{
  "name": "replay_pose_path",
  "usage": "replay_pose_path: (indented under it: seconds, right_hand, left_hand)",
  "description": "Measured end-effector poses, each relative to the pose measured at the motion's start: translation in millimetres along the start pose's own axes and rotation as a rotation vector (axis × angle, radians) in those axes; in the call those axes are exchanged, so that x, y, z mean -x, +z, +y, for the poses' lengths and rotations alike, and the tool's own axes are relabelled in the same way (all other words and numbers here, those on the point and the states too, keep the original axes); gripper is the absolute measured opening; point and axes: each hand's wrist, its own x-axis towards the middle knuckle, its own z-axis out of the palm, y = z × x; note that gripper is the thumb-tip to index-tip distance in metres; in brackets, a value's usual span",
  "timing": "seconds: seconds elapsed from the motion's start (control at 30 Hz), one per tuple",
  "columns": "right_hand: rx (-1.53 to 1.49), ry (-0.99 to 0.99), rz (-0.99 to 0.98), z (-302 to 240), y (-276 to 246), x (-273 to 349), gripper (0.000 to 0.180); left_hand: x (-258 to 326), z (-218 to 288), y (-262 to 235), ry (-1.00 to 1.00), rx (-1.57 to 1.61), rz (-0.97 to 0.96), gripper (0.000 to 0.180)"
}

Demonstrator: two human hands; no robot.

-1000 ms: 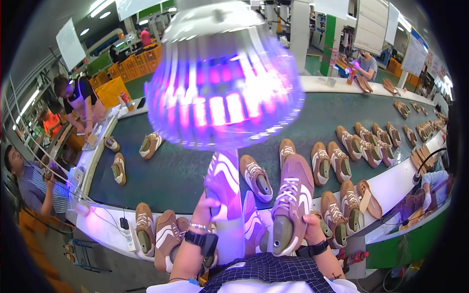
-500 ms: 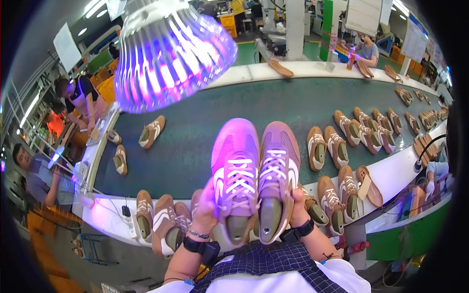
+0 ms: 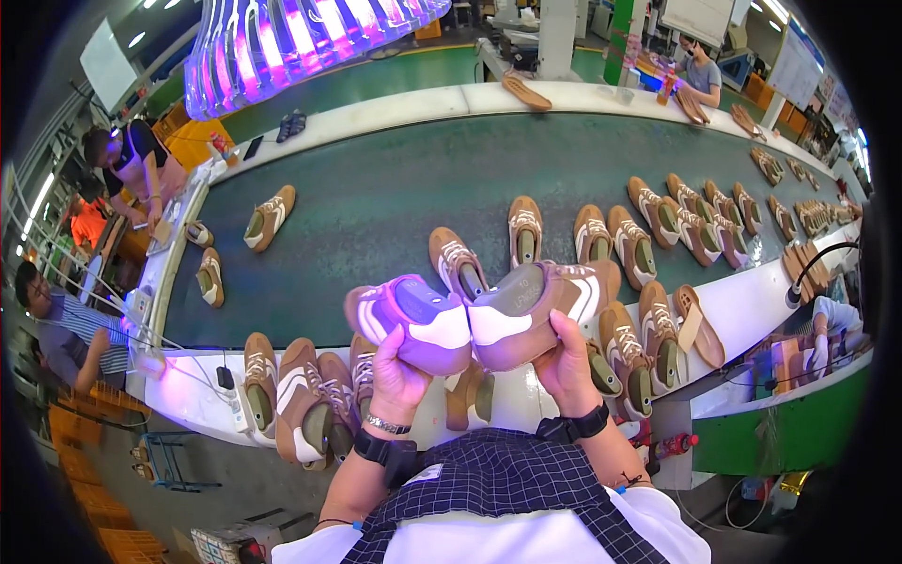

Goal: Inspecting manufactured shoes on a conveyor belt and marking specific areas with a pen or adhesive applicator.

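A brown and white sneaker (image 3: 440, 340) is in my left hand (image 3: 400, 371), the fingers closed round its side. My right hand (image 3: 567, 365) grips the matching sneaker (image 3: 515, 331) in the same way. Both are held in front of my chest with their heels toward me and together, toes pointing apart. An olive-green shoe last (image 3: 512, 289) fills the right sneaker's opening; the left one has a last too, tinted violet by the light. Just beyond them, two more laced sneakers lie on the green belt, the nearer sneaker (image 3: 456, 258) partly hidden. Below my hands another sneaker (image 3: 467, 397) shows in part.
A ribbed lamp (image 3: 301, 56) glows violet overhead at the upper left. More sneakers line the white ledge (image 3: 202, 399) and the right of the green belt (image 3: 357, 188). A loose sole (image 3: 698, 326) lies at the right. Several people work around the belt.
The pair has turned from soles down, toes away and side by side, to heels toward me with toes spread apart. Two sneakers on the belt behind have come into view; the lamp sits higher.
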Motion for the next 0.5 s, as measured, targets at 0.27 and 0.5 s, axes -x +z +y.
replay_pose_path:
  seconds: [0.27,0.5]
  right_hand:
    - [0.1,-0.073,0.058,13,-1,5,0.045]
    - [0.116,-0.129,0.088,18,2,5,0.043]
  left_hand:
    - [1,1,-2,0.066,-0.173,0.194,0.044]
    - [-6,-5,-5,0.097,-0.165,0.207,0.041]
